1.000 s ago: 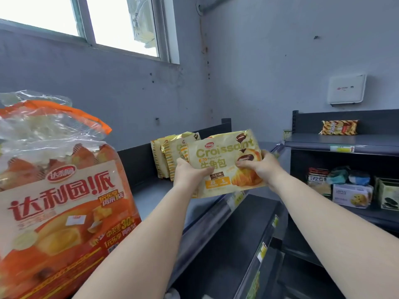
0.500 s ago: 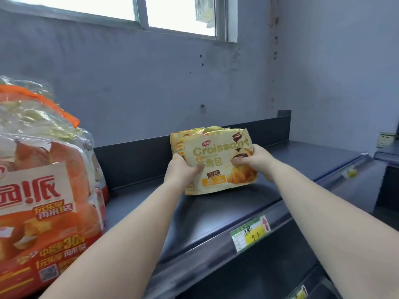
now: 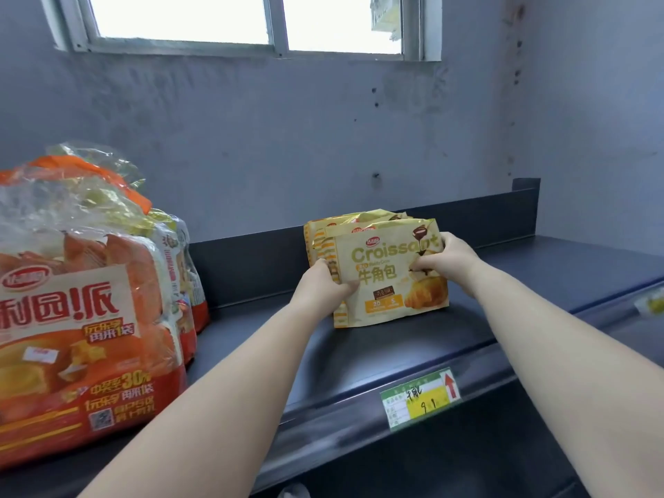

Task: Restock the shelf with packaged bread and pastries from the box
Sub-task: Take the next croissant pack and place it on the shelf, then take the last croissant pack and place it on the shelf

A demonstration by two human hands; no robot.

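Window (image 3: 248, 19) above stained grey wall (image 3: 251, 145); price tag (image 3: 419, 398) below.

Head-worn view, forward and down, close over shelf (image 3: 395, 354)

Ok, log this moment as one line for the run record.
step: placing croissant pack | left hand: grips pack's left edge | right hand: grips its upper right | pack: upright on shelf, in front of matching packs

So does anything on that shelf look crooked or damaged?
Nothing much. The croissant pack stands upright in front of its row, gripped by the left hand and right hand. The orange bags stand upright. The price tag sits slightly tilted.
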